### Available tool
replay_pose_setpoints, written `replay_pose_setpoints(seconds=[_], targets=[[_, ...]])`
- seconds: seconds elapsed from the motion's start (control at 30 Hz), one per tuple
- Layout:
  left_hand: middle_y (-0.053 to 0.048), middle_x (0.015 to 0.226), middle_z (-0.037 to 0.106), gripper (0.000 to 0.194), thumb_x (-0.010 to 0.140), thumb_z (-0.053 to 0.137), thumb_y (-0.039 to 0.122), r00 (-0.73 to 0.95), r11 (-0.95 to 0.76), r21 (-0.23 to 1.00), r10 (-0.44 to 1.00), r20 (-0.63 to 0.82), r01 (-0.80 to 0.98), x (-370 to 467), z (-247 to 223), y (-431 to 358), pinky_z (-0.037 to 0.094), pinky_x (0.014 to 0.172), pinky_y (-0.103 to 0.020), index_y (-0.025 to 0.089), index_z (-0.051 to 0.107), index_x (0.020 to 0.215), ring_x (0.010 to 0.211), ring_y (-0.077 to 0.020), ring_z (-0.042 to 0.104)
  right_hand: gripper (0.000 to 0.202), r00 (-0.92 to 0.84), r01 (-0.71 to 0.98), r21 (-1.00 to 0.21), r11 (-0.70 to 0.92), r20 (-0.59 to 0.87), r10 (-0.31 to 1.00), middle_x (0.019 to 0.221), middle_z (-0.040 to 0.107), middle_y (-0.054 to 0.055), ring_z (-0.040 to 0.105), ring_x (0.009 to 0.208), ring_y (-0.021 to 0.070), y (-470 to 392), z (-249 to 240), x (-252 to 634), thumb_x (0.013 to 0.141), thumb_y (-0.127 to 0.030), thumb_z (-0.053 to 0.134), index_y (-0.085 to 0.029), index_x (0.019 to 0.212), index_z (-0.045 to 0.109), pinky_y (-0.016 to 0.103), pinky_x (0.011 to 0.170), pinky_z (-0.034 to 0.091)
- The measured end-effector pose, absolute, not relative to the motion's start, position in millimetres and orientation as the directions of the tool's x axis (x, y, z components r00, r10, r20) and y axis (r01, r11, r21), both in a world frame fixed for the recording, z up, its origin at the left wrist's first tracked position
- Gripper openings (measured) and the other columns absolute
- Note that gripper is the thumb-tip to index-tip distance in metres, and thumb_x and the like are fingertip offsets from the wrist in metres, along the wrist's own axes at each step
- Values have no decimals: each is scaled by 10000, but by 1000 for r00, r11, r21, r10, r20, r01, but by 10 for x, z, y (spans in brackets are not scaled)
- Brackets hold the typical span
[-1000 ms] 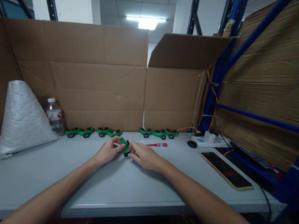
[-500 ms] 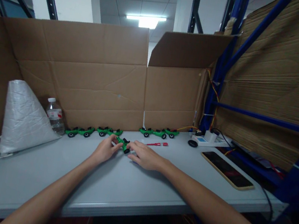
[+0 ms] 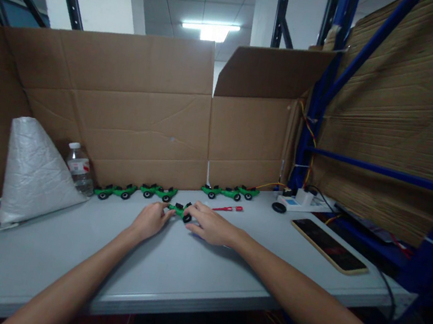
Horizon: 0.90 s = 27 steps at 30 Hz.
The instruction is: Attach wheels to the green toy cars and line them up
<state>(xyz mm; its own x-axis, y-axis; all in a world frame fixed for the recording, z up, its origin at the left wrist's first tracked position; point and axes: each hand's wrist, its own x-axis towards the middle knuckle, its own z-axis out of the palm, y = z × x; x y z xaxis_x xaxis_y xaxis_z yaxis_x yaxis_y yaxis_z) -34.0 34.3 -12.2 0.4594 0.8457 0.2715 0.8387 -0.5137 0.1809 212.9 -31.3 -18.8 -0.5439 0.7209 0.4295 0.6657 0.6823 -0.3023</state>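
Between my two hands is a small green toy car (image 3: 179,210) with black wheels, low over the white table (image 3: 197,273) or on it; I cannot tell which. My left hand (image 3: 151,220) pinches the car's left end between thumb and fingers. On its right end, by a black wheel, the fingers of my right hand (image 3: 209,224) are closed. Behind my hands stand more toy cars of the same kind: one (image 3: 115,190) near the bottle, one (image 3: 158,192) right of it, and others (image 3: 221,192) farther right against the cardboard. A red screwdriver (image 3: 228,208) lies beyond my right hand.
At the left a silvery-white bag (image 3: 36,175) leans beside a plastic bottle (image 3: 80,168). A phone (image 3: 328,246) lies at the right, with a black ring-shaped piece (image 3: 279,207) and a power strip (image 3: 305,202) behind it. Cardboard walls (image 3: 144,116) edge the table.
The toy car in my hands has turned from slanting to nearly level, its side with wheels now showing. My left hand has shifted slightly, and my right hand stays almost where it was.
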Motion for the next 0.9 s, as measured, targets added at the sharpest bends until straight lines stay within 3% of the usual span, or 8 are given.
replay_pose_setpoints(seconds=[0.23, 0.57, 0.9], targets=[[-139, 1004, 767, 449, 1016, 522, 362, 484, -557, 208, 816, 315, 804, -366, -182, 414, 500, 835, -333, 119, 680, 1358, 951, -287, 724, 253, -556, 651, -292, 701, 445, 702, 1206, 580, 90, 590, 1110, 244, -323, -180, 2114, 1023, -306, 602, -217, 1260, 602, 355, 1000, 456], [-122, 1326, 702, 504, 1001, 475, 243, 654, -744, 392, 665, 361, 541, -361, -301, 452, 542, 961, -360, 198, 495, 1502, 1020, -227, 714, 154, -555, 637, -286, 716, 474, 683, 1148, 581, 77, 587, 1042, 224, -293, -217, 2113, 1022, -290, 602, -207, 1147, 636, 341, 963, 459], [-133, 1374, 683, 378, 1040, 455, 289, 688, -767, 378, 637, 348, 519, -334, -236, 351, 500, 1079, -430, 208, 562, 1393, 1176, -257, 684, 217, -520, 686, -256, 681, 482, 705, 1191, 606, 89, 598, 1118, 251, -168, -336, 2166, 1011, -302, 621, -218, 1211, 633, 374, 1010, 465]])
